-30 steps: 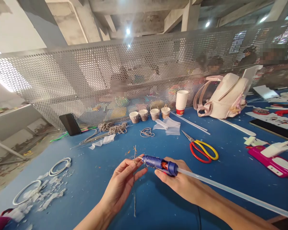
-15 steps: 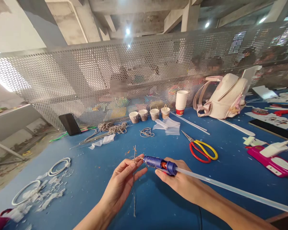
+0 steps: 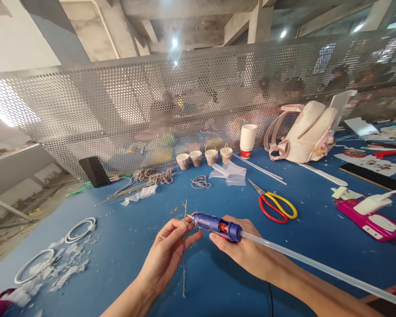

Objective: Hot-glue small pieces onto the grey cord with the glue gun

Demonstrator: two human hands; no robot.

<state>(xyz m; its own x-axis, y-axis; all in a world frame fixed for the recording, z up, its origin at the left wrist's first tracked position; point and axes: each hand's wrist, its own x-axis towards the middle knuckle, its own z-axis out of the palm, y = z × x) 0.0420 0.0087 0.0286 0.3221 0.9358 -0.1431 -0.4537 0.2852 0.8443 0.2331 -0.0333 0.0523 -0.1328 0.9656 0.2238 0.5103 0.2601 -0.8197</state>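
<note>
My left hand [image 3: 168, 246] pinches a thin grey wire, wrapped or with cord along it [image 3: 184, 268], held roughly upright between thumb and fingertips. My right hand [image 3: 244, 246] grips a blue hot glue gun [image 3: 214, 223] whose nozzle points left and meets the wire near my left fingertips. From the gun's rear a long clear glue stick [image 3: 303, 254] runs out to the lower right. A dark power cable [image 3: 271, 297] hangs below my right hand. Whether glue is coming out is too small to tell.
Scissors [image 3: 273, 204] with red and yellow handles lie right of centre. Behind stand several small cups [image 3: 211, 157], stacked paper cups [image 3: 248, 141], and a backpack [image 3: 306, 132]. Grey cord [image 3: 155, 176] and a phone [image 3: 94, 171] are back left; white rings [image 3: 34, 266] lie left, a pink power strip [image 3: 371, 219] right.
The glue gun has shifted slightly left, so its nozzle is now up against the wire. My left hand keeps its pinch in nearly the same place.
</note>
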